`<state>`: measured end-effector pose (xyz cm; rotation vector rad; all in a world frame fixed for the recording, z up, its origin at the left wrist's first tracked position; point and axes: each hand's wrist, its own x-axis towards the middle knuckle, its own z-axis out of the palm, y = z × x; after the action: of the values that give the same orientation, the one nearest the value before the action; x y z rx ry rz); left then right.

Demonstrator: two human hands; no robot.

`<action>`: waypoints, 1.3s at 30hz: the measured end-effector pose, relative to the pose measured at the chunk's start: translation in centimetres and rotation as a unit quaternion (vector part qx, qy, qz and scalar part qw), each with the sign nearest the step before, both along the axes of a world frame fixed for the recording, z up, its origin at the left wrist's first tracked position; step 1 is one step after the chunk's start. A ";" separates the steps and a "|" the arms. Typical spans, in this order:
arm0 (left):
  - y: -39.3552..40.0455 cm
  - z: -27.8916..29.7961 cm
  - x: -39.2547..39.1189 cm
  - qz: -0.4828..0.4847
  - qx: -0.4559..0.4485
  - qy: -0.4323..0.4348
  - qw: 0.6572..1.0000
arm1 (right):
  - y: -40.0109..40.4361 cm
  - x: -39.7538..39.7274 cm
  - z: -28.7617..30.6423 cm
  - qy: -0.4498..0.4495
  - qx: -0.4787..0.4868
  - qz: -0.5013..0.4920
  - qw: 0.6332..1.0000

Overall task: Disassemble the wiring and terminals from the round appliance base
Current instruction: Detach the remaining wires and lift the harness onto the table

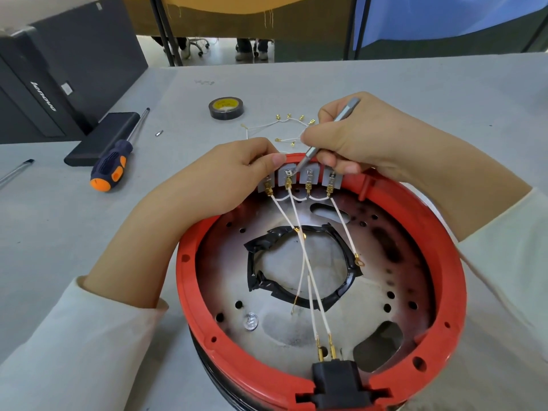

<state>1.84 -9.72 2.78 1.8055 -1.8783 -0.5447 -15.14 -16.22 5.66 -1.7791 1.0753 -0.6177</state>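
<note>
A round appliance base with a red rim (207, 318) lies open side up on the grey table. Several white wires (308, 262) with gold terminals run from grey terminal plates (308, 176) at its far edge to a black plug socket (336, 381) at the near edge. My right hand (355, 134) grips a thin grey metal tool (320, 140) like a pen, its tip on the second plate. My left hand (225, 179) holds the rim's far edge, thumb next to the plates.
Loose white wires with gold terminals (284, 126) lie beyond the base beside a roll of black tape (226, 107). A blue-and-orange screwdriver (114, 164), a black flat box (102, 137) and a small bit (159, 133) lie at the left. A black computer case (59, 69) stands far left.
</note>
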 end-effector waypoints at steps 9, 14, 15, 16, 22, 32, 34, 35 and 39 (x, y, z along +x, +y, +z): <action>0.0 0.0 0.2 0.000 0.004 0.006 1.000 | 0.9 0.2 -1.3 -0.067 -0.082 -0.033 0.994; 0.0 -0.1 0.1 -0.001 0.003 0.003 1.000 | 0.8 0.0 -1.4 -0.115 -0.118 -0.066 0.984; 0.0 -0.1 0.1 -0.002 0.002 0.005 1.000 | 0.8 0.0 -1.5 -0.112 -0.124 -0.067 0.984; 0.0 -0.1 0.1 -0.002 0.002 0.007 1.000 | 0.8 0.0 -1.6 -0.104 -0.128 -0.066 0.984; 0.0 -0.1 0.1 -0.003 0.004 0.015 1.000 | 1.0 0.1 -1.7 -0.079 -0.144 -0.052 0.985; 0.1 0.0 0.0 0.001 0.008 0.014 1.000 | 0.9 0.0 -1.7 -0.064 -0.132 -0.030 0.989; 0.1 -0.1 0.0 -0.001 0.007 0.015 1.000 | 0.9 0.0 -1.7 -0.062 -0.134 -0.025 0.989; 0.1 -0.1 0.0 0.000 0.008 0.013 1.000 | 0.9 0.0 -1.8 -0.062 -0.136 -0.025 0.988; 0.1 0.0 0.0 0.002 0.009 0.011 1.000 | 1.0 0.2 -1.9 -0.054 -0.170 -0.033 0.983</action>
<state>1.80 -9.63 2.73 1.8072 -1.8617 -0.5799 -14.99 -15.21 3.73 -1.9779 1.0007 -0.9744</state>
